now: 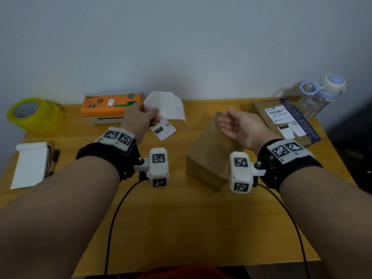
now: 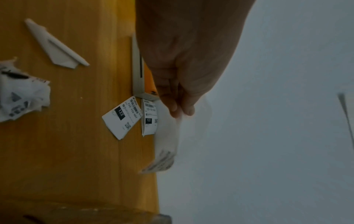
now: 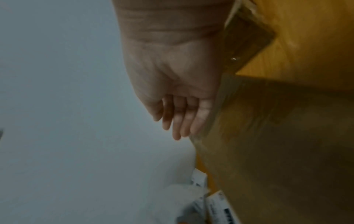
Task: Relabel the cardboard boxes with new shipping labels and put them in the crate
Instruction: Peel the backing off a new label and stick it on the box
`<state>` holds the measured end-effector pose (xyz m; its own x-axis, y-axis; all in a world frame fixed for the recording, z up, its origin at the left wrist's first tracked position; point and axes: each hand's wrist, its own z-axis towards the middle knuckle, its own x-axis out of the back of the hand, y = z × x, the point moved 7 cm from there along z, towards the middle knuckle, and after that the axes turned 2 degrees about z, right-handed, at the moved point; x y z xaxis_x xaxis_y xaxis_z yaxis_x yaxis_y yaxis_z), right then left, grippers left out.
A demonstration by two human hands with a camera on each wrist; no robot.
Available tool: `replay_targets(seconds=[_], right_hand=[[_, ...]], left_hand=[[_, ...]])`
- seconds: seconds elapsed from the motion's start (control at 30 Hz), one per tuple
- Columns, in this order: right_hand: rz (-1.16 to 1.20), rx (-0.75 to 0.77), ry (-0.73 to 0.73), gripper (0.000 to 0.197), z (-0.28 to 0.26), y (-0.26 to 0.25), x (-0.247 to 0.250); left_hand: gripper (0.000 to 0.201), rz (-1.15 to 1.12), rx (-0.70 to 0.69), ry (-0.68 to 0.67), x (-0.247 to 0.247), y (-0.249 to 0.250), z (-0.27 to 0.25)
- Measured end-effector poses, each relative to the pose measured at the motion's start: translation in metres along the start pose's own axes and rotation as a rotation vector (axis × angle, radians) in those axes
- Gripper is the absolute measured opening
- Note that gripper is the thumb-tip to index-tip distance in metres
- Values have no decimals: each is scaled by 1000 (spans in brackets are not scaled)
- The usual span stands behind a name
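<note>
Above the table (image 1: 181, 218), a limp shipping label (image 1: 167, 105) is pinched by the left hand (image 1: 141, 117); edges are best gripped. Nothing is held by the relaxed right hand (image 1: 239, 125).

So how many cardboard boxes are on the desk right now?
2. A plain cardboard box lies mid-desk under the open right hand; a labelled box lies far right by the water bottle. Others may be out of view.
</note>
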<state>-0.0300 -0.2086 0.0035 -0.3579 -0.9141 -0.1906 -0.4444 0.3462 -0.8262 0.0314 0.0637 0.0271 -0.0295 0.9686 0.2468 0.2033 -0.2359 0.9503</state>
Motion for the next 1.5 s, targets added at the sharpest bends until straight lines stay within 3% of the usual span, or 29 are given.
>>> replay_targets(seconds=[0.07, 0.23, 0.3, 0.37, 0.47, 0.57, 0.77, 1.03, 1.17, 1.37, 1.5], right_hand=[[-63, -60, -61, 25, -2, 11, -10], [-12, -190, -175, 72, -5, 29, -30], [-49, -228, -216, 77, -7, 31, -35], [-32, -170, -217, 68, -8, 24, -39], [162, 26, -51, 37, -4, 7, -31], [123, 151, 51, 11, -7, -8, -23], [-91, 286, 91, 15, -13, -24, -24], [-37, 312, 134, 13, -18, -27, -27], [-7, 282, 135, 23, -17, -24, -27], [-3, 287, 154, 15, -21, -25, -28], [1, 316, 185, 13, -23, -27, -24]], left_hand=[[6, -18, -31, -42, -9, 5, -3], [16, -162, -59, -90, -27, 15, -8], [11, -207, -51, -105, -33, 16, -10], [5, -231, -42, -123, -37, 17, -12], [5, -233, -37, -155, -42, 15, -14], [6, -218, -35, -157, -41, 12, -15], [11, -26, -7, -31, -30, 3, -9], [18, -28, 163, 47, -18, -8, -7], [26, 29, 281, -9, -15, -16, -4], [29, 127, 335, 49, -5, -20, -4], [33, 122, 339, 162, 0, -20, -9]])
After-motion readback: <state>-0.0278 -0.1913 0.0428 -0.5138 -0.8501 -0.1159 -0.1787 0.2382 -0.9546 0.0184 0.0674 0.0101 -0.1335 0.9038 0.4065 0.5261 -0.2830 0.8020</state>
